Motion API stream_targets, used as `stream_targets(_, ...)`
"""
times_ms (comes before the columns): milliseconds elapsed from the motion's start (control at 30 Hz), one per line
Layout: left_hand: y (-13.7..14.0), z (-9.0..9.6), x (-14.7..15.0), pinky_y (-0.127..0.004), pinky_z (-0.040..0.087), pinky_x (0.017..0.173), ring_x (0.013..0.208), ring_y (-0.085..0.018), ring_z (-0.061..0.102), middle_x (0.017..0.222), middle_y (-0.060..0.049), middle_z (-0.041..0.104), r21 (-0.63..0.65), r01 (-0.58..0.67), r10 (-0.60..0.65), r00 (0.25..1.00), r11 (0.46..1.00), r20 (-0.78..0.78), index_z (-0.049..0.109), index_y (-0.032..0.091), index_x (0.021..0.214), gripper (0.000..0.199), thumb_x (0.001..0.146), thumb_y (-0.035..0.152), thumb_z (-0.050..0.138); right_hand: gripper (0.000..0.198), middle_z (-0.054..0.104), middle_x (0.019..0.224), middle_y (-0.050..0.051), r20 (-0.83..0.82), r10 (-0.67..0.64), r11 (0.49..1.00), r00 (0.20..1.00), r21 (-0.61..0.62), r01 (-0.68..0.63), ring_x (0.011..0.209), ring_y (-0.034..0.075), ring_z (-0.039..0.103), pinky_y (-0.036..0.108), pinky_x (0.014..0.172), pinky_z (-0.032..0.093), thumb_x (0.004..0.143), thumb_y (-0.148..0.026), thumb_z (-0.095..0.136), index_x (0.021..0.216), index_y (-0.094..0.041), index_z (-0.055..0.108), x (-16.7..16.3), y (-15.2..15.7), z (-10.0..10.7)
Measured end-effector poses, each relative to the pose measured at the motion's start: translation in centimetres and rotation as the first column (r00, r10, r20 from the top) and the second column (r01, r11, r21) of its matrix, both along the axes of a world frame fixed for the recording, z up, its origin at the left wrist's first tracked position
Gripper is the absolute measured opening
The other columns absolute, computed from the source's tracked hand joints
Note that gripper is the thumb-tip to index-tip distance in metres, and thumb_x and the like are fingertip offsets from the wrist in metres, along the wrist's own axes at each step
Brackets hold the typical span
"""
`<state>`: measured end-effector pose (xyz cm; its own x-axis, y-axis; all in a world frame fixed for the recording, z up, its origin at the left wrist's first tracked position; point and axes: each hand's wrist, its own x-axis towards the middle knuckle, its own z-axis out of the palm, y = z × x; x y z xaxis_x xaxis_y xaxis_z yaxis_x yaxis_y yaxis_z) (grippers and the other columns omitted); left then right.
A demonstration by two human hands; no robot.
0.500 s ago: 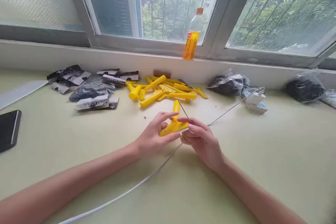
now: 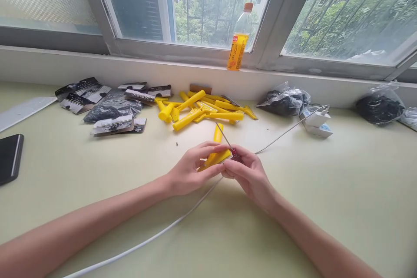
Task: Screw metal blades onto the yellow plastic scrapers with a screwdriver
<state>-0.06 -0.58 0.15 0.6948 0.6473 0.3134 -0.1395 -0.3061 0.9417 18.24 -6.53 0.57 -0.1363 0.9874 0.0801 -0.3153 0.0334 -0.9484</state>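
Note:
A yellow scraper (image 2: 218, 134) with a T-shaped head is pinched by its head in my left hand (image 2: 187, 173), its handle pointing away from me. My right hand (image 2: 252, 174) is closed around the dark red handle of a screwdriver (image 2: 234, 153), whose thin metal shaft points up and to the left over the scraper. The right thumb and fingertips meet the right end of the scraper's head, close to the left fingertips. Whatever small piece sits between them is hidden. Behind the hands lies a pile of yellow scrapers (image 2: 192, 119).
A white cable (image 2: 156, 239) runs under my hands to a charger (image 2: 317, 118). Packaging cards (image 2: 112, 125) and bagged black items (image 2: 282, 100) line the back. A phone (image 2: 10, 156) lies left, a small screw (image 2: 177, 143) mid-table, a drink bottle (image 2: 237, 50) on the sill.
The scraper's head has tilted, its right end rising, and my hands have drawn together around it. The right fingers have shifted on the screwdriver, so its red handle now shows.

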Motion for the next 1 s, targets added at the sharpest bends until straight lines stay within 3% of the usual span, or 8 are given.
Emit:
stream_targets(167,0.16,0.08,0.16,-0.027,0.061,0.079,0.111,-0.022,0.064,0.132,-0.014,0.057,-0.050,0.028,-0.023,0.995,0.998,0.097,0.069,0.020,0.129,0.032,0.098,0.027,0.065,0.036,0.038,0.071,-0.003,0.035,-0.045,0.999,0.998,0.024,0.044,0.064,0.005,0.036,0.021,0.063,0.034,0.090,-0.039,0.074,0.122,-0.021,0.070,0.21,0.13,0.18)
stream_targets(367,0.12,0.19,0.11,-0.022,0.058,0.076,0.112,-0.020,0.063,0.134,-0.014,0.059,-0.049,0.035,-0.030,0.994,0.998,0.101,0.069,0.023,0.133,0.035,0.098,0.025,0.065,0.029,0.044,0.074,-0.001,0.065,-0.101,0.994,0.993,0.041,0.098,0.064,0.005,0.036,0.022,0.063,0.036,0.088,-0.042,0.076,0.104,-0.018,0.070,0.44,0.11,0.00)
stream_targets(567,0.17,0.11,0.23,-0.022,0.057,0.077,0.110,-0.019,0.063,0.136,-0.014,0.060,-0.070,0.042,-0.032,0.990,0.997,0.138,0.071,0.021,0.130,0.034,0.096,0.022,0.068,0.029,0.042,0.074,-0.001,0.086,-0.117,0.992,0.989,0.049,0.113,0.064,0.005,0.037,0.022,0.063,0.036,0.087,-0.041,0.077,0.099,-0.017,0.069,0.42,0.08,0.08)
stream_targets(800,0.53,0.19,0.25,-0.020,0.044,0.053,0.064,-0.004,0.056,0.136,-0.016,0.059,-0.169,0.066,-0.041,0.988,0.983,0.146,0.072,0.017,0.120,0.025,0.098,0.027,0.066,0.026,0.044,0.072,-0.001,0.122,-0.142,0.988,0.982,0.076,0.133,0.064,0.006,0.040,0.022,0.062,0.037,0.090,-0.041,0.074,0.103,-0.018,0.071,0.51,0.00,-0.21)
stream_targets(1000,0.05,-0.25,0.03,-0.023,0.056,0.060,0.073,-0.008,0.062,0.136,-0.018,0.056,0.022,0.014,-0.015,0.997,1.000,0.081,0.064,0.018,0.131,0.031,0.102,0.026,0.056,0.028,0.049,0.075,0.000,0.125,-0.122,0.988,0.985,0.112,0.109,0.065,0.006,0.042,0.022,0.062,0.039,0.092,-0.041,0.072,0.107,-0.018,0.072,0.38,0.02,0.02)
